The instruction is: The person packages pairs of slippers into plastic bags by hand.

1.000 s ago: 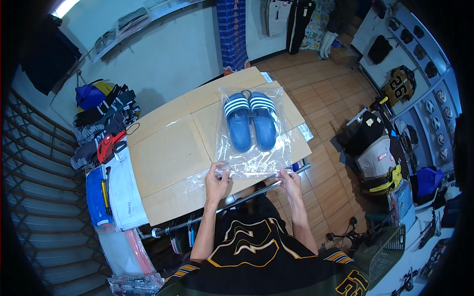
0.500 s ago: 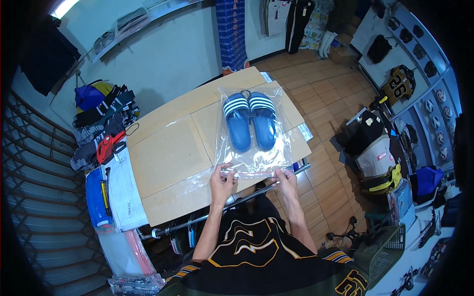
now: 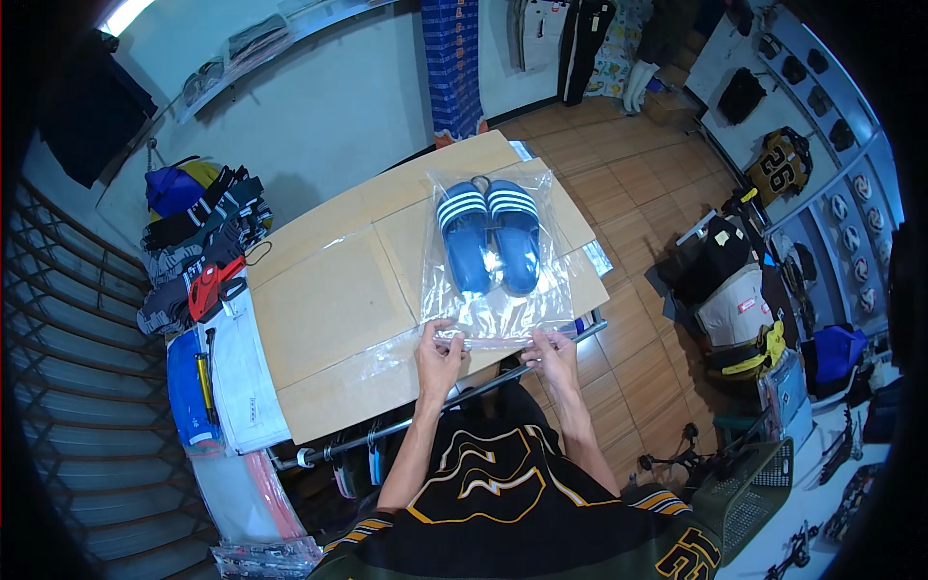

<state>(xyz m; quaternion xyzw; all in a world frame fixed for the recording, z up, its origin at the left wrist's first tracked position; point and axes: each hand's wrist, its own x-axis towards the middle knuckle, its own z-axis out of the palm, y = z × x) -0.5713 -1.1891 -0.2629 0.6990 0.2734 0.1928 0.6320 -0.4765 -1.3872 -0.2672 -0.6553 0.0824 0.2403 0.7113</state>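
A pair of blue slide sandals (image 3: 491, 242) with white stripes lies side by side inside a clear plastic bag (image 3: 503, 314) on a table covered in brown cardboard (image 3: 329, 309). My left hand (image 3: 440, 358) pinches the bag's near edge at its left part. My right hand (image 3: 553, 356) pinches the same edge further right. Both hands sit at the table's near side, below the sandals.
Folded clothes and bags (image 3: 193, 242) are piled left of the table, with white and blue packets (image 3: 217, 377) below them. A metal rail (image 3: 464, 396) runs under the table's near edge. Bags and a green basket (image 3: 744, 493) stand on the wooden floor at right.
My two hands have moved slightly closer together along the bag's near edge. The bag and sandals have stayed in place.
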